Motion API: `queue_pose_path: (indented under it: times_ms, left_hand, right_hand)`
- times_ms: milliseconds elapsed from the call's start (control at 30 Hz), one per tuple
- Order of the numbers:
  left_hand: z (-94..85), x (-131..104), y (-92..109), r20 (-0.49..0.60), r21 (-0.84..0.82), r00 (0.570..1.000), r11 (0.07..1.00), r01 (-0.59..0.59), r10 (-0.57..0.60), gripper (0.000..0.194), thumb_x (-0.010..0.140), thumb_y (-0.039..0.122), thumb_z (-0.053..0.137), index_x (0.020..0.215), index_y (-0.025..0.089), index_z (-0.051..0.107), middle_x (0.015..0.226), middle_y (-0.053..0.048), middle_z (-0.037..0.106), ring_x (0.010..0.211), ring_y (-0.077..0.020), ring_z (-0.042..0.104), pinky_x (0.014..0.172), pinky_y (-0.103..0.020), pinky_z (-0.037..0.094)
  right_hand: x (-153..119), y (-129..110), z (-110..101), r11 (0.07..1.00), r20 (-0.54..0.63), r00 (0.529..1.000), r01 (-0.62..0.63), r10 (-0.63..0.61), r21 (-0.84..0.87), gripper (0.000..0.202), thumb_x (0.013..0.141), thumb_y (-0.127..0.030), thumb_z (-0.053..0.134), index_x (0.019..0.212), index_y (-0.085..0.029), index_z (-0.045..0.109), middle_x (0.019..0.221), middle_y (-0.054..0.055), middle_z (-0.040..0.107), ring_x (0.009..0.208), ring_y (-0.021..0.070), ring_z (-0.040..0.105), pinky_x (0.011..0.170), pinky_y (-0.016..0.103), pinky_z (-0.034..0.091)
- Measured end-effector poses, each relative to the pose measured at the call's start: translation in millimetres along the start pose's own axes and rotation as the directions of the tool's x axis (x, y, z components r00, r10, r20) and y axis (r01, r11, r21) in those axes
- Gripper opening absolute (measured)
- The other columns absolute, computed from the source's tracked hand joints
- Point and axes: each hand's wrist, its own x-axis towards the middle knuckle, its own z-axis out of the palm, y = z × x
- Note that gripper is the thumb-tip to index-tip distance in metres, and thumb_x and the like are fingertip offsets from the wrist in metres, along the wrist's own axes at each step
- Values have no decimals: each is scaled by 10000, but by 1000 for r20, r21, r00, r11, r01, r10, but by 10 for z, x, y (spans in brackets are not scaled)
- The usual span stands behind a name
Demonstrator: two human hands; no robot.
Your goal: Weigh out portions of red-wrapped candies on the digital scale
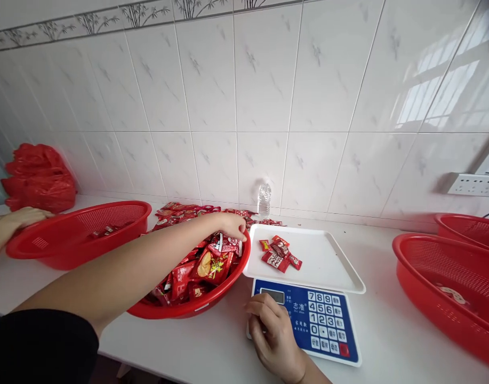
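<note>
My left arm, in a black sleeve, stretches over a red plastic basket (212,308) heaped with wrapped snacks (214,265). At the basket's far right rim, my left hand (230,225) is closed around the edge. My right hand (273,332) is curled into a loose fist at the left side of a blue-and-white digital scale (298,325), partly covering its display and panel. I see nothing between its fingers. Behind the keypad, a white weighing tray (326,261) carries several small red packets (280,253).
At the left, another person's hand (26,217) rests on a second red basket (64,256) holding a few packets. Red plastic bags (40,178) stand behind it. More packets (180,210) and a clear bottle (264,199) lie along the tiled wall. Red baskets (436,290) stand at right.
</note>
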Motion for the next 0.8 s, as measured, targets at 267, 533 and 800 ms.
queue_pose_path:
  times_ms: [267, 533, 800]
  left_hand:
    - [-1, -266, 11, 70, 115, 998, 993, -12, 4, 413, 539, 320, 796, 916, 212, 667, 916, -9, 695, 791, -207, 598, 655, -238, 413]
    - [-24, -62, 243, -183, -14, 981, 997, -74, 71, 356, 705, 401, 686, 987, 190, 629, 962, -45, 683, 829, -212, 610, 668, -251, 428]
    - [395, 321, 571, -166, -22, 984, 998, -62, 58, 506, 847, 535, 494, 1206, 181, 537, 1224, -129, 616, 1085, -276, 575, 864, -329, 443]
  right_hand:
    - [-19, 22, 16, 1000, 13, 1000, -13, 13, 4, 282, 857, -47, 415, 1026, -212, 569, 883, 53, 627, 764, 148, 617, 626, 256, 471]
    - [-5, 9, 12, 1000, 12, 1000, -22, 22, 3, 286, 852, -49, 417, 1024, -217, 571, 879, 49, 629, 754, 146, 613, 629, 249, 473]
    - [11, 13, 5, 1000, -10, 1000, -12, 12, -8, 271, 842, -57, 414, 1006, -211, 564, 867, 44, 625, 750, 142, 611, 636, 245, 475]
